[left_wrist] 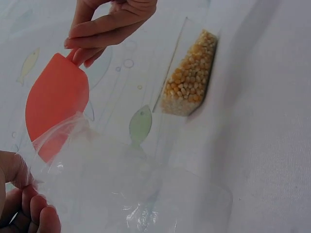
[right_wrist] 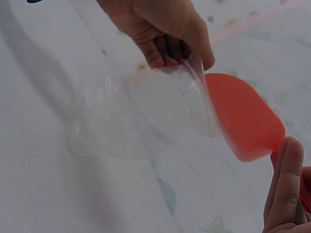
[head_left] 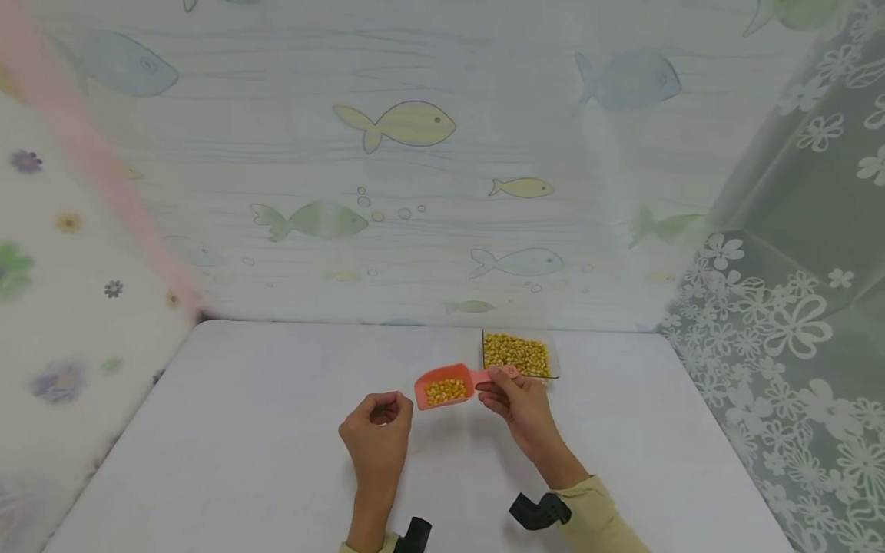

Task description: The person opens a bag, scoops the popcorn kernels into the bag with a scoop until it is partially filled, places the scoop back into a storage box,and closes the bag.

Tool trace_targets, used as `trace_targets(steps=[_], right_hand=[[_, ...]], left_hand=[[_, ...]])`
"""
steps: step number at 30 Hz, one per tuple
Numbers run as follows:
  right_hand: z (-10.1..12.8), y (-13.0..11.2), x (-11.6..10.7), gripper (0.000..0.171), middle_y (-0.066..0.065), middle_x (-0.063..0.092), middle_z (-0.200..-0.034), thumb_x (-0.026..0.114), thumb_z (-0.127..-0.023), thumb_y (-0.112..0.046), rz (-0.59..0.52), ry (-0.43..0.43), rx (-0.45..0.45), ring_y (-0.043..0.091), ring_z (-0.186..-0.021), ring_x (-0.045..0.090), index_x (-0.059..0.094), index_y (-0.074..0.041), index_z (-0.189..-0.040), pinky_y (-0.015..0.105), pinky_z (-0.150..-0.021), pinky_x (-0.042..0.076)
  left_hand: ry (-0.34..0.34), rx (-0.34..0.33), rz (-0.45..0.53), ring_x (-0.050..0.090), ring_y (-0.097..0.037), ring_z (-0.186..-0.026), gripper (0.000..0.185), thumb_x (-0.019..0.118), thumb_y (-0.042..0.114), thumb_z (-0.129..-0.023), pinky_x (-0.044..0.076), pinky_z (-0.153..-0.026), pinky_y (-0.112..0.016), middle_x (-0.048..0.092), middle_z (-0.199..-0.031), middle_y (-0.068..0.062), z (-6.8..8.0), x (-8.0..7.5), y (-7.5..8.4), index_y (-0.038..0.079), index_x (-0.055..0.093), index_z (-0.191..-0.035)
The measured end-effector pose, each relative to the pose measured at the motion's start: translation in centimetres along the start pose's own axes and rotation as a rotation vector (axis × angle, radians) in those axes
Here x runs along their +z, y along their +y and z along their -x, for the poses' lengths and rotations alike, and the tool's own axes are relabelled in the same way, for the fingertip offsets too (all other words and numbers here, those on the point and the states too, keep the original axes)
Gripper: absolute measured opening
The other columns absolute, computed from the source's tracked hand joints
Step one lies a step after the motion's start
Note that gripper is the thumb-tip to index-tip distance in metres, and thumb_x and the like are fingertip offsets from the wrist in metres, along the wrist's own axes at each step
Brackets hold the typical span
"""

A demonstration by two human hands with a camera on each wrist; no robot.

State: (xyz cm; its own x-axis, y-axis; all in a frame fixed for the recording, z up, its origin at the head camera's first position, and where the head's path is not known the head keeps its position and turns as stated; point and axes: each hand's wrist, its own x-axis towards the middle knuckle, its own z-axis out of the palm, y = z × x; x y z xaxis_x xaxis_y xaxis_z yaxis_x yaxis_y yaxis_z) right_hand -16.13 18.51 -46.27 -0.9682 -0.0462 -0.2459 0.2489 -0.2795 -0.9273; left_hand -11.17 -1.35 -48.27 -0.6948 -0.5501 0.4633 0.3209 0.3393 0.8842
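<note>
Head view: my right hand (head_left: pixel 520 405) pinches the handle of an orange scoop (head_left: pixel 445 386) loaded with corn kernels (head_left: pixel 445 392), just in front of a clear tray of kernels (head_left: pixel 517 355) on the white table (head_left: pixel 242 445). My left hand (head_left: pixel 376 438) is curled beside the scoop's mouth.

Left wrist view: left fingers (left_wrist: pixel 34 208) pinch the rim of a clear plastic bag (left_wrist: pixel 126 189); the scoop (left_wrist: pixel 56 104) hangs just above its opening, the tray (left_wrist: pixel 189 77) well beyond.

Right wrist view: the left hand (right_wrist: pixel 163 29) grips the bag (right_wrist: pixel 146 116) at its mouth, the scoop (right_wrist: pixel 243 119) touching its edge; right fingers (right_wrist: pixel 286 189) hold the scoop.
</note>
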Motion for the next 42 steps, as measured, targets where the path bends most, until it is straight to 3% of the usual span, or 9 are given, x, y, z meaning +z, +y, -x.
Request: trace_targets(steps=[8,14,22,31,42], right_hand=[[0.7,-0.2,0.3,0.024,0.007,0.076,-0.082,0.061,-0.103,-0.015,0.030,0.009,-0.047,0.012,-0.070,0.072,0.069,0.008,-0.105,0.022,-0.072,0.060],[0.8,-0.1,0.6,0.021,0.007,0.076,-0.081,0.060,-0.103,-0.013,0.024,-0.004,-0.032,0.012,-0.070,0.073,0.070,0.006,-0.103,0.022,-0.071,0.060],[1.0,0.1,0.8,0.022,0.008,0.076,-0.081,0.061,-0.102,-0.012,0.051,-0.009,-0.051,0.012,-0.068,0.072,0.069,0.009,-0.103,0.023,-0.069,0.061],[1.3,-1.0,1.5,0.024,0.013,0.077,-0.086,0.063,-0.101,-0.010,0.148,-0.009,-0.116,0.013,-0.069,0.073,0.068,0.013,-0.107,0.026,-0.070,0.061],[1.9,-1.4,2.3,0.019,0.019,0.076,-0.092,0.067,-0.098,-0.008,0.307,-0.029,-0.236,0.018,-0.071,0.075,0.071,0.009,-0.105,0.030,-0.069,0.062]], left_hand=[[-0.018,-0.025,0.013,0.058,-0.010,-0.056,0.014,0.076,-0.011,-0.078,0.050,-0.054,-0.014,0.067,-0.064,-0.004,0.2,0.0,0.2,0.003,0.075,-0.075],[-0.045,-0.063,-0.013,0.057,-0.009,-0.056,0.014,0.075,-0.011,-0.078,0.050,-0.054,-0.015,0.066,-0.064,-0.003,0.7,-0.1,0.1,0.003,0.074,-0.075],[-0.050,-0.058,0.003,0.058,-0.008,-0.058,0.015,0.075,-0.011,-0.078,0.050,-0.054,-0.015,0.067,-0.064,-0.003,0.9,-0.1,0.2,0.003,0.074,-0.076],[-0.088,-0.057,0.017,0.059,-0.009,-0.058,0.009,0.077,-0.008,-0.078,0.051,-0.055,-0.016,0.069,-0.068,-0.004,0.9,0.4,0.2,0.001,0.075,-0.078],[-0.109,-0.049,0.018,0.059,-0.011,-0.061,0.003,0.077,-0.004,-0.081,0.052,-0.058,-0.016,0.070,-0.071,-0.006,1.1,0.4,0.2,-0.003,0.075,-0.082]])
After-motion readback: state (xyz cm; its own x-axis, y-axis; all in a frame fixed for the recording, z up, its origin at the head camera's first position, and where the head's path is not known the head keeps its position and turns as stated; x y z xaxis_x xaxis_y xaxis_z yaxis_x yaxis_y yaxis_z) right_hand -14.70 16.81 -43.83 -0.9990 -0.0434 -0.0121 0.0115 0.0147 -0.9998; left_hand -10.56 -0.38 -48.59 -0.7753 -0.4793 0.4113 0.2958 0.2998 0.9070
